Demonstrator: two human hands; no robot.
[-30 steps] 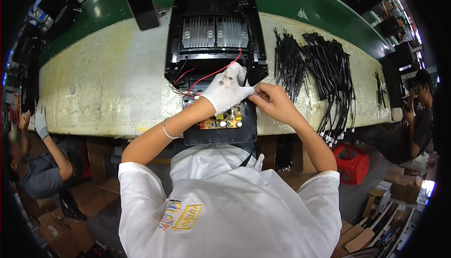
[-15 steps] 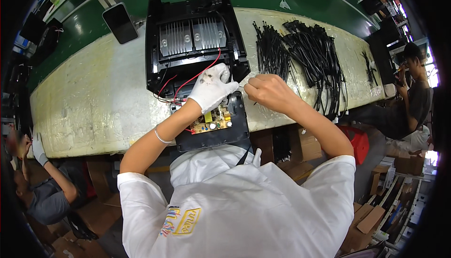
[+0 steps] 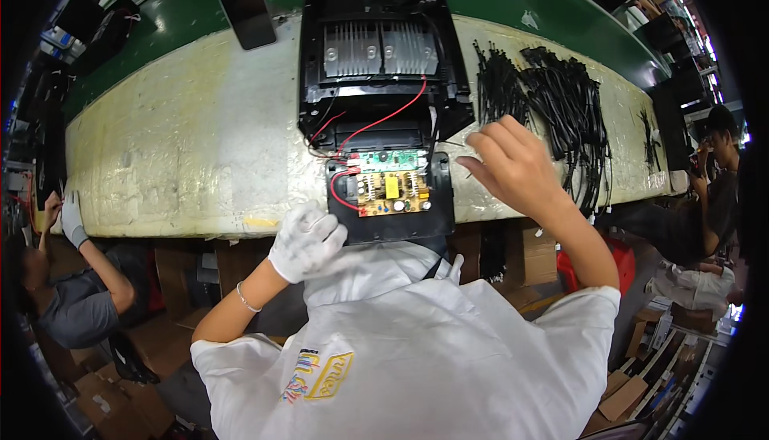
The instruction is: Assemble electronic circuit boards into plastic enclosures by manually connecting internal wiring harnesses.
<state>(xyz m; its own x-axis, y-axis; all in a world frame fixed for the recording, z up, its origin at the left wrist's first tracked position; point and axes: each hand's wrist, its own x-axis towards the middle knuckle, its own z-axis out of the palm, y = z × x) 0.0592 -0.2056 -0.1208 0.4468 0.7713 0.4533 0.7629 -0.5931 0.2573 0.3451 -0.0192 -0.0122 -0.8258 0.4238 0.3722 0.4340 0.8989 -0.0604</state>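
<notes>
My left hand (image 3: pixel 308 241), in a white glove, is curled closed beside the lower left corner of a black panel (image 3: pixel 384 230); whatever its fingers may hold is hidden. On that panel lie a yellowish circuit board (image 3: pixel 392 193) and a narrow green board (image 3: pixel 383 160). My bare right hand (image 3: pixel 513 166) is right of the panel, thumb and fingers apart, with a thin black strand (image 3: pixel 451 143) ending close to its fingertips. Behind the panel stands an open black housing (image 3: pixel 376 96) with finned metal heat sinks (image 3: pixel 380 49). Red wires (image 3: pixel 392 124) run from the housing to the boards.
Bundles of black cables (image 3: pixel 569 112) lie right of the housing, with a smaller bundle (image 3: pixel 649 140) farther right. A phone (image 3: pixel 247 14) is at the table's back left. Other people sit at left (image 3: pixel 84 288) and right (image 3: pixel 713 176). A red stool (image 3: pixel 601 264) stands below the table.
My left hand has left the housing's front edge and come down to the panel's lower left corner. My right hand has loosened from a pinch and the view has shifted, uncovering the boards.
</notes>
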